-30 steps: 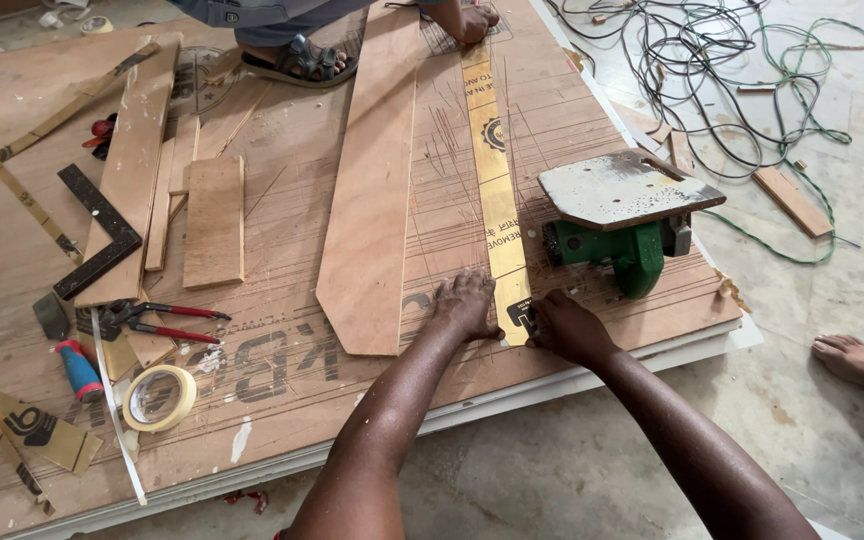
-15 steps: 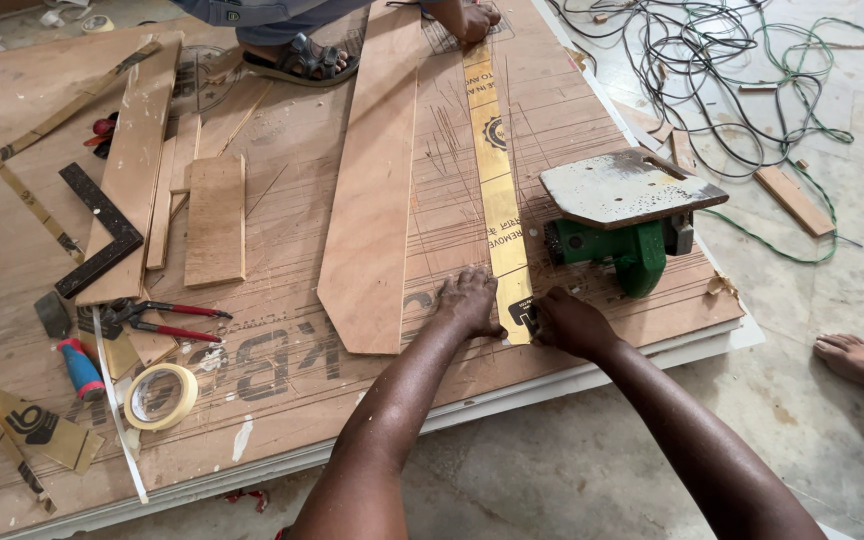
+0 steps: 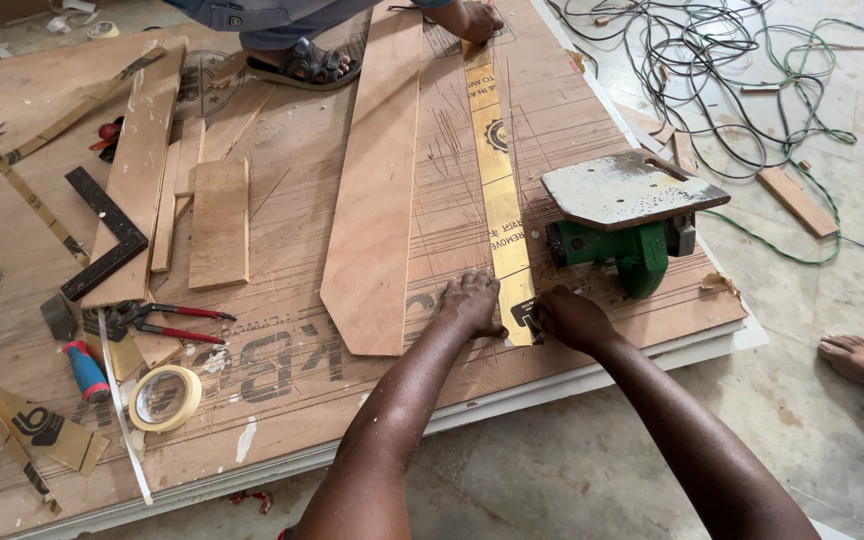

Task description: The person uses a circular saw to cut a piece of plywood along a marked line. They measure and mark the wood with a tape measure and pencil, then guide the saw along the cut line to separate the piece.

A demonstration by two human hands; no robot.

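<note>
Little has changed: the left hand (image 3: 472, 300) still presses the yellow strip (image 3: 497, 170) flat on the plywood sheet (image 3: 282, 360), while the right hand (image 3: 570, 318) keeps its fingers pinched on a small black tool (image 3: 526, 316) at the strip's end.

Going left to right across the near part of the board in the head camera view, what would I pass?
Blue-handled tool → roll of tape → pointed plywood piece → left hand → yellow strip → right hand → green saw → bare foot.

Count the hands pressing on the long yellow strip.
3: the left hand and right hand at the yellow strip's near end, another person's hand at its far end.
</note>
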